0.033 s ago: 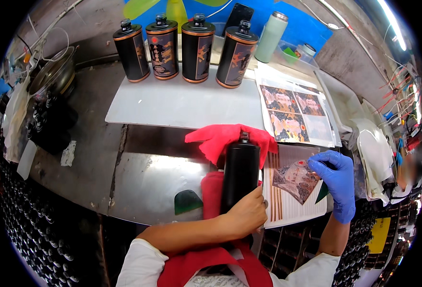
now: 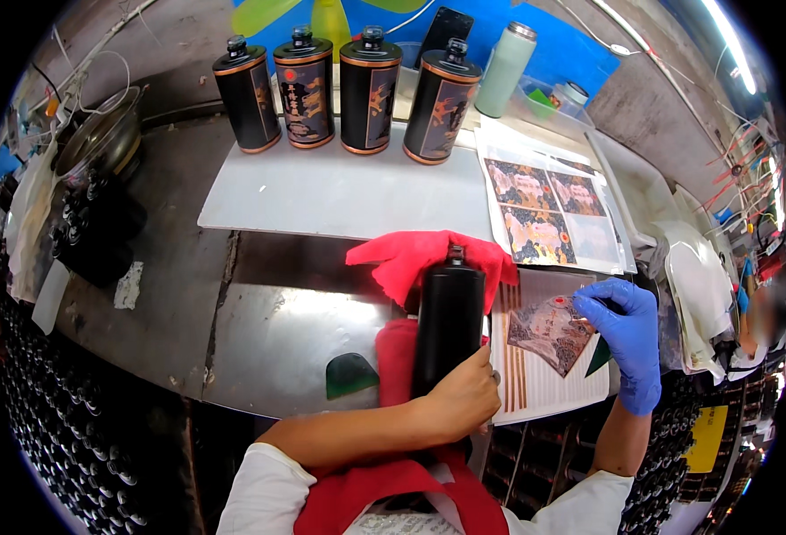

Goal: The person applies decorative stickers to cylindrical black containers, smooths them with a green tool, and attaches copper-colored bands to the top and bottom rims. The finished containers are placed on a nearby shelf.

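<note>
My bare left hand [image 2: 466, 399] grips the lower end of a plain black bottle [image 2: 451, 312] that lies on a red cloth [image 2: 411, 254] on the metal bench. My right hand [image 2: 629, 337], in a blue glove, pinches the edge of a picture label [image 2: 549, 332], apparently lifting it. The label rests on a white backing sheet [image 2: 549, 397] with brown stripes, just right of the bottle.
Four labelled black bottles [image 2: 348, 85] stand on a white board [image 2: 339, 192] at the back. A sheet of picture labels [image 2: 540, 209] lies right of it, a pale green flask [image 2: 509, 58] behind. A green scraper [image 2: 350, 374] lies left of the cloth. A metal pot [image 2: 99, 134] sits far left.
</note>
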Motion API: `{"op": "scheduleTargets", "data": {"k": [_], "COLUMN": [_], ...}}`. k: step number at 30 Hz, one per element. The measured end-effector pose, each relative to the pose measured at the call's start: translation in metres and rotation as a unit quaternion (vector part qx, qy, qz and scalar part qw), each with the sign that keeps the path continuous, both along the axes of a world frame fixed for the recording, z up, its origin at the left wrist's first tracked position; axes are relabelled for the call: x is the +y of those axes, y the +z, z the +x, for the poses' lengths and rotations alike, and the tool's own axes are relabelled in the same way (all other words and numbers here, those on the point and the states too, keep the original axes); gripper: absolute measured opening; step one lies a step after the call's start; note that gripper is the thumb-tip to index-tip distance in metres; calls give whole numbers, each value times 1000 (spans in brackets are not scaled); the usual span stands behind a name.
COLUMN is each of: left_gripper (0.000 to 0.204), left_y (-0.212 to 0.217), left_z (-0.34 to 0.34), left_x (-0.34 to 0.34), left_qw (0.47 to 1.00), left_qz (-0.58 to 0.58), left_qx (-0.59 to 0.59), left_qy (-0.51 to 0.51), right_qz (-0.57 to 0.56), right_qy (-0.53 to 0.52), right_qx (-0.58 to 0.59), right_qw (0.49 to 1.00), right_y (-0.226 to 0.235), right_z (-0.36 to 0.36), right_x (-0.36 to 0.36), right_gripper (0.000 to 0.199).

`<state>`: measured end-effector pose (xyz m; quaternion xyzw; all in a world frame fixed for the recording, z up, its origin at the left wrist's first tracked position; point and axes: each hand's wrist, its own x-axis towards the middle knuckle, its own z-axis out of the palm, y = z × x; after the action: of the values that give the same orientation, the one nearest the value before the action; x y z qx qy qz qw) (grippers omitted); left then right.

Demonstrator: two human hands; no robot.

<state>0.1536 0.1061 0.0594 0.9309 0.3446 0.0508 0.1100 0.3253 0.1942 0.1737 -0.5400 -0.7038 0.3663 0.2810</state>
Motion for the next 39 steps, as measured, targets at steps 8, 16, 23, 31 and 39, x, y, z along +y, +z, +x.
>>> {"op": "scheduleTargets", "data": {"k": [8,16,23,31,39], "left_gripper": [58,4,8,4,5], "left_y": [-6,39,66,42,48], "left_z": [-24,-30,-67,-71,-95], "left_x": [-18,-15,-71,-53,-56], "left_qw": [779,695,766,525,761], "left_qz": [128,-130,-59,-261,-79], "left_qx": [-544,-682,-611,-761,-613], "left_qy": [284,186,192,278,199], "right_qz": [72,-2,11,-239,-73], "right_qy": [23,61,180,22,161], "right_qx": [-27,58,166,227,207], "right_qw": [997,996,969,944,962], "right_y": [17,22,9,-13,-9], "right_z": [-13,-16,-20,-49,-45], "right_x": [-27,-54,-84,-60,-75], "right_gripper": [13,12,15,10,8]}}
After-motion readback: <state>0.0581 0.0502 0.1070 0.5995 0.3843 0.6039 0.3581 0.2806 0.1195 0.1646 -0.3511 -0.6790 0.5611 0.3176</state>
